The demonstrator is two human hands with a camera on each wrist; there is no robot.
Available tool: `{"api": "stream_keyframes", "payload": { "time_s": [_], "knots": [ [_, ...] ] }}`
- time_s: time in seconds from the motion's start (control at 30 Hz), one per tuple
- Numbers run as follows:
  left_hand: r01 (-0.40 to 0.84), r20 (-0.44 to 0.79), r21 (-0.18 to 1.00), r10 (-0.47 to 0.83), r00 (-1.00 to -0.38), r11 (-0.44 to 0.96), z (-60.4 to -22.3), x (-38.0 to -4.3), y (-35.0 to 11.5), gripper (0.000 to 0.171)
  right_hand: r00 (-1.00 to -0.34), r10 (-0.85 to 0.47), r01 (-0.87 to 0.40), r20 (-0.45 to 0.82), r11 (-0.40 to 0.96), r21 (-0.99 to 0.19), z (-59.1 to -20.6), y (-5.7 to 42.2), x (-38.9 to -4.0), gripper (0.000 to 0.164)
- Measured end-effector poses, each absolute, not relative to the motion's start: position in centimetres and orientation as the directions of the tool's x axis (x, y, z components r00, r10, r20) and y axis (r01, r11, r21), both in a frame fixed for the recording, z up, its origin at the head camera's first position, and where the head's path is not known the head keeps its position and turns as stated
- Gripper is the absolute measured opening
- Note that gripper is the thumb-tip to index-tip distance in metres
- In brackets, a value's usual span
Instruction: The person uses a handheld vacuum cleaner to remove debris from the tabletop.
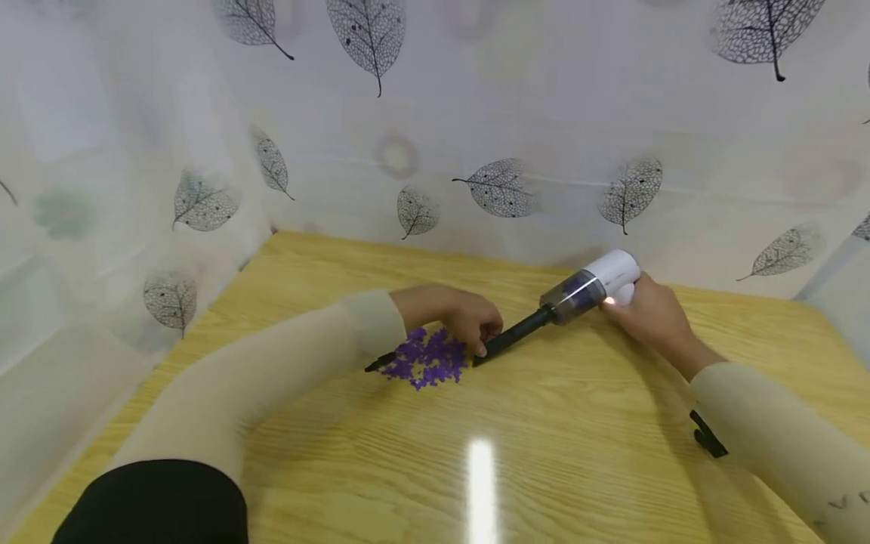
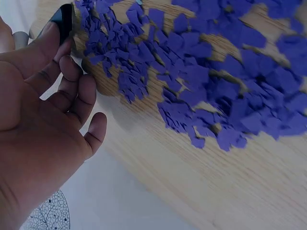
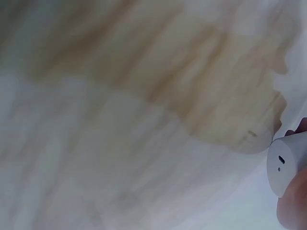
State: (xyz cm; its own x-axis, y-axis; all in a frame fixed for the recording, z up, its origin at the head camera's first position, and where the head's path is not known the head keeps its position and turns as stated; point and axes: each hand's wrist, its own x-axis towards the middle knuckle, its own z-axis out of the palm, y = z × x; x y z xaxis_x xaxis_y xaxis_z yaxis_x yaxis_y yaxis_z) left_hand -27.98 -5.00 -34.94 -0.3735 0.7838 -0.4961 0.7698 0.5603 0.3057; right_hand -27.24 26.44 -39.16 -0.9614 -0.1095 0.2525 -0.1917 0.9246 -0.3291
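A white handheld vacuum cleaner (image 1: 615, 273) with a clear dust cup and a long black nozzle (image 1: 519, 334) slants over the table. My right hand (image 1: 655, 317) grips its handle; in the right wrist view only part of that hand and the vacuum's white end (image 3: 283, 165) show. Purple is visible inside the cup. My left hand (image 1: 472, 319) pinches the nozzle near its tip, thumb against the black end (image 2: 64, 21) in the left wrist view. Many small purple paper scraps (image 1: 431, 359) lie in a pile beside the tip, below the left hand.
The wooden table (image 1: 557, 446) meets a pale curtain (image 1: 326, 174) printed with leaves at its back and left. A thin black piece (image 1: 381, 363) shows at the pile's left, and another black piece (image 1: 707, 436) by the right sleeve.
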Motion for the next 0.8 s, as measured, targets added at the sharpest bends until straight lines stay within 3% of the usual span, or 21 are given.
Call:
{"api": "stream_keyframes", "payload": {
  "time_s": [0.4, 0.8],
  "knots": [
    [0.746, -0.489, 0.355, 0.792, -0.366, 0.564, -35.1, -28.2, -6.2, 0.017, -0.963, -0.143, -0.209, 0.227, 0.931, -0.299, -38.5, 24.6, -28.0, 0.049],
    [0.697, -0.423, 0.375, 0.782, -0.458, 0.611, -35.2, -30.3, -7.8, 0.020, -0.967, -0.104, -0.173, 0.235, 0.938, -0.300, -38.7, 24.4, -29.6, 0.053]
  ]
}}
